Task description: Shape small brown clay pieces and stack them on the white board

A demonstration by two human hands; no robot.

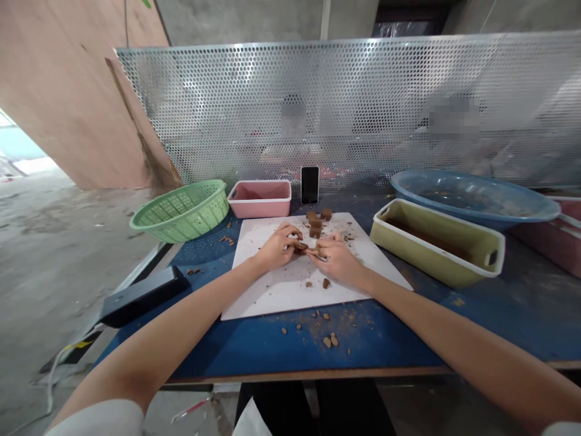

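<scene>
Both hands meet near the middle of the frame, over a white sheet (267,297) that lies on the blue bench (254,357). The left hand (276,247) has its fingertips pinched on a brown piece (299,246); the right hand (338,260) grips at the piece's other side, its fingers curled inward. Whether this is one piece or two touching pieces cannot be told, as the fingers cover part of it.

Just above the hands in the frame, brown lumps (315,227) sit in a small cluster at the sheet's upper edge. Below the right hand lies a small chunk (326,283), and crumbs (334,340) are scattered over the bench at lower centre.

A phone (310,185) stands upright at upper centre, in front of a perforated metal screen (254,79). Left of it sits a pink bin (260,209), with a green basket (200,223) just beside it, further left and tilted. A black box (145,295) lies at the bench's left edge. At right, an olive bin (422,248) stands in front of a wide blue basin (512,209), and part of a red bin (551,242) shows at the right edge.
</scene>
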